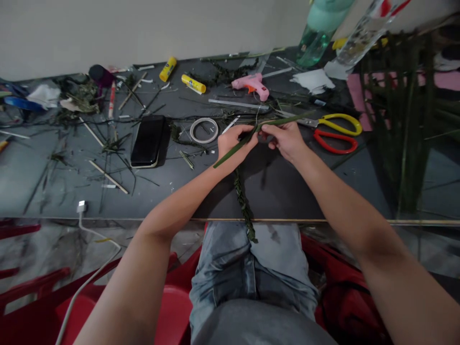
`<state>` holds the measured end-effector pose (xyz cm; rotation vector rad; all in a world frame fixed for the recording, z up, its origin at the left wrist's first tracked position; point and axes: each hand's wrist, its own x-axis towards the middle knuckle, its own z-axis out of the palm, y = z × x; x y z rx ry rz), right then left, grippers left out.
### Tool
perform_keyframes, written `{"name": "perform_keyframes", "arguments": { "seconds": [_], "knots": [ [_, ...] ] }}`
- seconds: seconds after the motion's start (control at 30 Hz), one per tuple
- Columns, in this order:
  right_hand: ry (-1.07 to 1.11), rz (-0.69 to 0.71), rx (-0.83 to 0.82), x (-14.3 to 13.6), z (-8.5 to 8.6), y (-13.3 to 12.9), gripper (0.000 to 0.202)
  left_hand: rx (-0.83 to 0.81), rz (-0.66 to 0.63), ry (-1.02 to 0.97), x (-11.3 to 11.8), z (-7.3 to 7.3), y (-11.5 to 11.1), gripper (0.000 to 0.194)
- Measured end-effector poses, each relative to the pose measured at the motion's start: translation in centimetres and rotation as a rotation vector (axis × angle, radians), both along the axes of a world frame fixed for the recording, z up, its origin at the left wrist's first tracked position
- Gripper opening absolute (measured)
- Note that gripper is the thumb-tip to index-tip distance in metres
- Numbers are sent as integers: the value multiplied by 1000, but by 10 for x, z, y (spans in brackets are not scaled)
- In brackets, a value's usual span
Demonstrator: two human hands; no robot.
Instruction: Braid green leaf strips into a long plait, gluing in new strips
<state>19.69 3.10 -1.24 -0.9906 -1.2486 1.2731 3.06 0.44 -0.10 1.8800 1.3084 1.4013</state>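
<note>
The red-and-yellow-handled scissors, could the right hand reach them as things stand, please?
Probably yes: the scissors lie close beside the right hand, handles uncovered, though it is pinching a green leaf strip.

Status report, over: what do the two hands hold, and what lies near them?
Left hand and right hand pinching green leaf. Braid hanging below, past table edge. Scissors close beside right hand.

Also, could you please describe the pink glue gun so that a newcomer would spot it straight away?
On the grey table, look just beyond the left hand and right hand. Right of two yellow tubes, behind a long translucent stick, lies the glue gun. Unlike those slim neighbours, it is pink and pistol-shaped, with an orange trigger.
</note>
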Motion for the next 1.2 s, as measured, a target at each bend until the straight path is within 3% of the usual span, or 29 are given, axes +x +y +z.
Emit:
{"name": "perform_keyframes", "arguments": {
  "seconds": [0.13,0.27,0.63,0.93,1.1,1.2],
  "knots": [
    [-9,13,68,2,1,0,40,-84,-101,-97,-2,3,0,11],
    [-5,-73,92,1,1,-3,41,-167,-162,-160,-5,-1,5,15],
    [-124,-123,293,3,0,-5,35,-221,-191,-249,-2,-6,5,16],
    [-95,-83,101,0,5,-8,44,-113,-145,-178,-4,-6,5,16],
    [64,-22,-74,-3,15,-10,47,-69,-90,-90,-2,-4,1,16],
    [50,10,-53,-3,18,-11,49,-42,-61,-80,0,-5,-1,16]
  ]
}}
